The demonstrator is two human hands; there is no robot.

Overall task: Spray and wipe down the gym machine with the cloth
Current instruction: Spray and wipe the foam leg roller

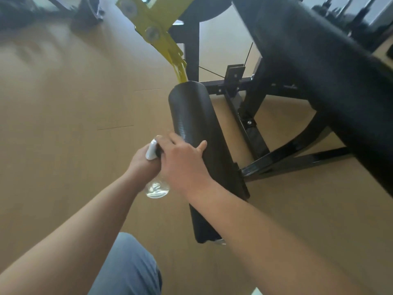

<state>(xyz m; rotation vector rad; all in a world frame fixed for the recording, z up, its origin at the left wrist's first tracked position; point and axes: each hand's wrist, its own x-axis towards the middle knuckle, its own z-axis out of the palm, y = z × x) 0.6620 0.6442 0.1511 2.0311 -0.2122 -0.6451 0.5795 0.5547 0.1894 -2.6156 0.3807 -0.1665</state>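
Black foam roller pad [195, 128] of the gym machine: long cylinder, lying diagonal above the floor, far end meets a yellow metal lever arm [157, 24], near end points towards the person's knee. Pad sits on the black steel frame [255, 133], which runs off to the right under it.

Right hand [182, 162]: laid on the pad's left flank about halfway along, back of the hand up, thumb flat on the foam. Fingers reach over towards the bottle's head. Cannot tell whether they grip anything; they're hidden on the far side.

Left hand [142, 160]: clenched round the neck of a clear plastic spray bottle [156, 188], just beside the pad on its left. Bottle's white trigger head [151, 151] pokes out above the fist, touching or nearly touching the right hand's fingers. Clear base hangs below the two wrists.

Further out: large black upholstered pad [319, 71] crossing the upper right, above the frame. Tan wood-look floor [63, 103] all round. Knee in grey-blue trousers [127, 269] at the bottom edge. Dark equipment [42, 7] top left, too blurred to identify.
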